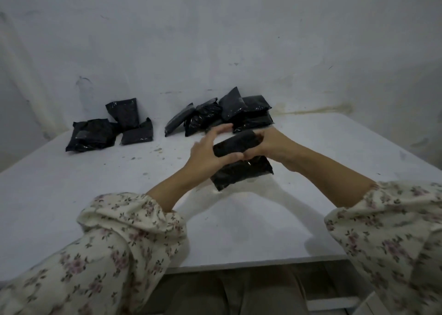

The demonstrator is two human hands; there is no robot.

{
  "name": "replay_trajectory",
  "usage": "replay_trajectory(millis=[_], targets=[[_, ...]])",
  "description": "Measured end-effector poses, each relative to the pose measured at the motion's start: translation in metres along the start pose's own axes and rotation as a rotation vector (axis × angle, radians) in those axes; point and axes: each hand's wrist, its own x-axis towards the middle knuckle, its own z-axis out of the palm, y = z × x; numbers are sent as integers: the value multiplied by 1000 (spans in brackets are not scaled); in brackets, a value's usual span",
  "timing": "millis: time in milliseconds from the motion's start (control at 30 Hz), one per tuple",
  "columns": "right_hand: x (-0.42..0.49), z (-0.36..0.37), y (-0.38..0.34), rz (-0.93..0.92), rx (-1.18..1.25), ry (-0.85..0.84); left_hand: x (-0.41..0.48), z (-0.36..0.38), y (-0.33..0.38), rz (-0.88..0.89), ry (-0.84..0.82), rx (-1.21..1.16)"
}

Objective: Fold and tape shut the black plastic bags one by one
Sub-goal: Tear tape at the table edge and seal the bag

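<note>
A filled black plastic bag (241,171) lies on the white table (119,171) in the middle, its upper part (235,144) rolled over toward me. My left hand (205,154) grips the left end of that fold, thumb under it and fingers arched above. My right hand (265,144) holds the fold's right end with curled fingers. A pile of several black bags (222,115) sits just behind my hands. No tape is visible.
A second group of several black bags (107,125) lies at the back left by the wall. The stained wall (215,39) closes off the table's far side. The table's front edge (239,264) runs near my lap.
</note>
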Motion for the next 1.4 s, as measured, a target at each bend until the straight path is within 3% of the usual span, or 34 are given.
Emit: replay_trajectory(millis=[167,333,633,867,1200,1400], targets=[[-4,12,4,-76,187,205,1,5,10,-97,85,-141],[-9,21,14,-97,377,240,-2,12,15,-236,26,-318],[-8,34,9,-98,489,386,-2,18,18,-272,17,-420],[-4,39,5,-7,562,406,0,24,16,-282,83,-436],[-2,40,11,11,449,401,8,32,6,-295,155,-368],[-7,45,26,-285,41,514,11,36,3,-334,211,-349]])
